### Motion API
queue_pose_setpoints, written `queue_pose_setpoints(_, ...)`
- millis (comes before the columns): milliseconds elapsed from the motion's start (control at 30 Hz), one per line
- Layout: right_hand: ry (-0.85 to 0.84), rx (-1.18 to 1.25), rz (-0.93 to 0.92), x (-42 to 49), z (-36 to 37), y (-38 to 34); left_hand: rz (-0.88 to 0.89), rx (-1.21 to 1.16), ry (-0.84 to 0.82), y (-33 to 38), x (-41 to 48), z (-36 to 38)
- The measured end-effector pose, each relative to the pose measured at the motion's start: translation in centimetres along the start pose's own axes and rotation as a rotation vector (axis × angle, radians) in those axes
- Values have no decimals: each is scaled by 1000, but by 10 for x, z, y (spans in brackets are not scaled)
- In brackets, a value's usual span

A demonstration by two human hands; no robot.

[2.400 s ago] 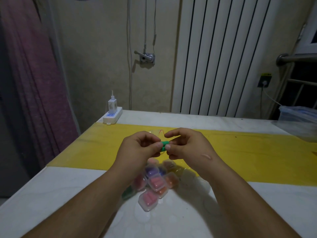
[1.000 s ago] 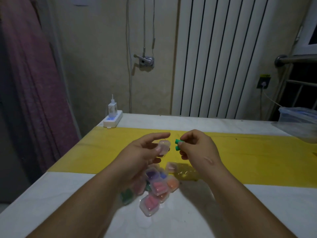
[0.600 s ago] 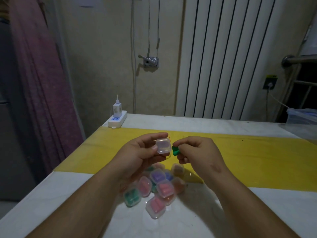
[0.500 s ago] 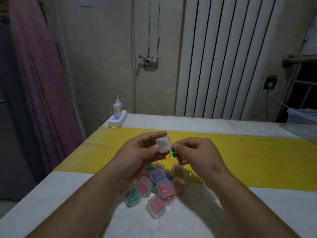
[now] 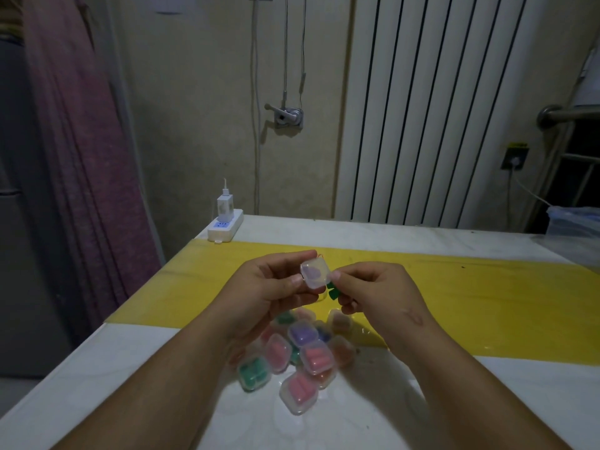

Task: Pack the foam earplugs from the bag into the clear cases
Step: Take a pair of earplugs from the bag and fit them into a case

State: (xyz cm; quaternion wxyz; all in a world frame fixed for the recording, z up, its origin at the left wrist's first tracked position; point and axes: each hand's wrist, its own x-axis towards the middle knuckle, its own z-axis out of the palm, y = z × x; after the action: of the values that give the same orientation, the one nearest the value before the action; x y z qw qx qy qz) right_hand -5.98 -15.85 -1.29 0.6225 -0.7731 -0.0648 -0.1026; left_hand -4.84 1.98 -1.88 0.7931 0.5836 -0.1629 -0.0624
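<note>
Your two hands meet above a white table [image 5: 97, 384], over a wide yellow strip [image 5: 487, 303] that runs across it.

Your left hand [image 5: 269, 287] grips a small clear case [image 5: 314, 274], pinched between the thumb below and the index finger above, and tilted toward you. Whether its lid is open cannot be told. Your right hand [image 5: 373, 290] is curled, and its thumb and fingertips pinch two green earplugs [image 5: 331, 290]. The earplugs sit just beside the lower right corner of the case, touching it or nearly so.

Below your hands a pile of filled cases [image 5: 302, 355] lies on the table, at the near edge of the yellow strip. Most hold pink earplugs. One case near the top of the pile holds purple ones, and a case at the left of the pile holds green ones. The cases overlap and lean on each other.

At the far left corner of the table a white power strip [image 5: 225, 227] lies with a white charger [image 5: 224, 204] plugged into it. Behind the table stands a white ribbed radiator [image 5: 438, 108], and a dull pink curtain [image 5: 81, 157] hangs at the left.
</note>
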Motion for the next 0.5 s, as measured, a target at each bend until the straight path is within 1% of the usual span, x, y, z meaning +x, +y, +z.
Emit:
queue_pose_setpoints(100, -8, -11, -16, -1, 0, 0, 10, 3, 13, 0, 0, 0)
queue_pose_setpoints(167, -11, -30, -26, -2, 0, -1, 30, 59, 41, -1, 1, -1)
queue_pose_setpoints(267, 6, 2, 9, -1, 2, -2, 68, 151, 83, 0, 1, -2)
queue_pose_setpoints(400, -14, 26, 52, -2, 3, -3, 92, 137, 84, -1, 2, -1)
queue_pose_setpoints(500, -54, 11, 16, -5, 4, -6, 101, 132, 87, -1, 2, -1)
